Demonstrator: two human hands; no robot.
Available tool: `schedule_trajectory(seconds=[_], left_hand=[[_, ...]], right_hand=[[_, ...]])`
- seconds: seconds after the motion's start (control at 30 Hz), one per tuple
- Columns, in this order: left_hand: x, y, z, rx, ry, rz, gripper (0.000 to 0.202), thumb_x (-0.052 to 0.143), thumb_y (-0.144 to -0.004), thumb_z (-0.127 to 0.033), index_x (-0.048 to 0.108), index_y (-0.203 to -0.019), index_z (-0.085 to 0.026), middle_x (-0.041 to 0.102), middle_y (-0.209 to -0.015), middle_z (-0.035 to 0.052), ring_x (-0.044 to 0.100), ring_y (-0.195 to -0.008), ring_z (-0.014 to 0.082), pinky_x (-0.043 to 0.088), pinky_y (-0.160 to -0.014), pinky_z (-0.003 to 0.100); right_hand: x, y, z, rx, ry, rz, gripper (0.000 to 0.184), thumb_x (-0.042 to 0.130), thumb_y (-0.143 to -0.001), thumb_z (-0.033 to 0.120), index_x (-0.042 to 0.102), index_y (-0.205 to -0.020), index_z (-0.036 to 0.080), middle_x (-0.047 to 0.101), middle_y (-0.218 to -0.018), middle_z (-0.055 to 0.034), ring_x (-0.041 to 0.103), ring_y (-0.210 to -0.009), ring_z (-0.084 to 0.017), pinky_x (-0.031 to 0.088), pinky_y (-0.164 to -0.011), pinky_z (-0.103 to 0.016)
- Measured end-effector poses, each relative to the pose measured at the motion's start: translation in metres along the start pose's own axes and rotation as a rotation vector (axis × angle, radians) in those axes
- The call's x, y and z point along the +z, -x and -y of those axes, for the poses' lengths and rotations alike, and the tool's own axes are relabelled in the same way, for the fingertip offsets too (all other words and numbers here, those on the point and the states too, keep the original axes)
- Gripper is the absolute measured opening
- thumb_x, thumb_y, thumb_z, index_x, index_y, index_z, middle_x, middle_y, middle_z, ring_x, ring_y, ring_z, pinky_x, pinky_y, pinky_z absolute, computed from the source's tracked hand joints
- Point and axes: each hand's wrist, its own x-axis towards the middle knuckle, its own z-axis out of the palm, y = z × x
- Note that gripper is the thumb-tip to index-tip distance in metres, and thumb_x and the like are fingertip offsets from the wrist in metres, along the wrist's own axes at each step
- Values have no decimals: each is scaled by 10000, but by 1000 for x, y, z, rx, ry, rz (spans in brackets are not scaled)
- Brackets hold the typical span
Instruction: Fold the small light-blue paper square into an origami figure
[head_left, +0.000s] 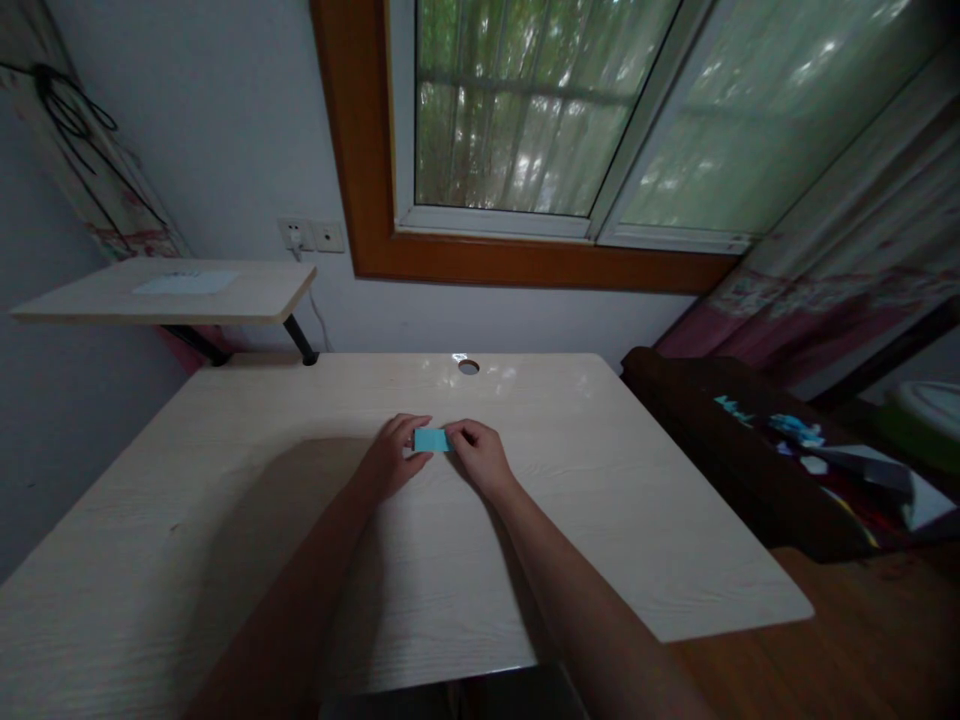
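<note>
A small light-blue rectangular piece (pixel 430 440), which looks like paper, is held between my two hands near the middle of the desk. My left hand (pixel 391 455) grips it from the left, with the thumb at its lower edge and the fingers at the upper edge. On the other side, my right hand (pixel 481 456) pinches its right end between thumb and curled fingers. Whether the piece is folded or flat is too small to tell.
The pale wood desk (pixel 600 520) has a round cable hole (pixel 469 367) at the back. A raised shelf (pixel 165 290) with a paper sheet stands at the left. Beyond the right edge, a dark bench (pixel 697 440) holds papers and blue scraps.
</note>
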Motion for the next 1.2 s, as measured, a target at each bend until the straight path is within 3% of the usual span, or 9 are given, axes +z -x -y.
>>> schedule_trajectory(seconds=[0.3, 0.53, 0.93, 1.1, 1.2], left_hand=[[1, 2, -4, 117, -172, 68, 587, 721, -761, -187, 530, -1311, -256, 599, -1202, 91, 558, -1130, 273, 447, -1023, 474], [-1, 1, -5, 95, -131, 68, 386, 678, -827, -237, 611, -1208, -224, 634, -1089, 85, 594, -1024, 236, 475, -961, 417], [-2, -5, 1, 65, -40, 158, 378, 718, -813, -298, 631, -1175, -230, 636, -1078, 69, 602, -977, 209, 515, -864, 347], [-6, -6, -5, 46, -34, 157, 376, 723, -806, -284, 632, -1166, -228, 634, -1060, 60, 606, -883, 183, 518, -803, 324], [-7, -6, -6, 52, -27, 140, 372, 723, -803, -279, 632, -1159, -220, 640, -1062, 67, 610, -921, 192, 516, -810, 325]], right_hand=[[-6, 12, 3, 18, 7, 17, 219, 542, -852, 285, 734, -836, 181, 729, -823, -38, 648, -771, -189, 502, -735, -288], [-6, 12, 1, 31, -29, 11, 220, 540, -841, 280, 732, -826, 175, 720, -808, -33, 638, -769, -183, 492, -732, -275], [-9, 11, 5, 59, -120, 39, 199, 573, -834, 310, 718, -804, 176, 691, -775, -27, 607, -754, -181, 459, -710, -268], [-11, 9, 6, 98, -199, 59, 219, 601, -832, 359, 711, -792, 175, 663, -739, -13, 578, -720, -166, 437, -690, -263], [-13, 8, 8, 146, -278, 85, 213, 610, -825, 361, 702, -783, 174, 637, -701, -1, 556, -675, -152, 417, -644, -252]])
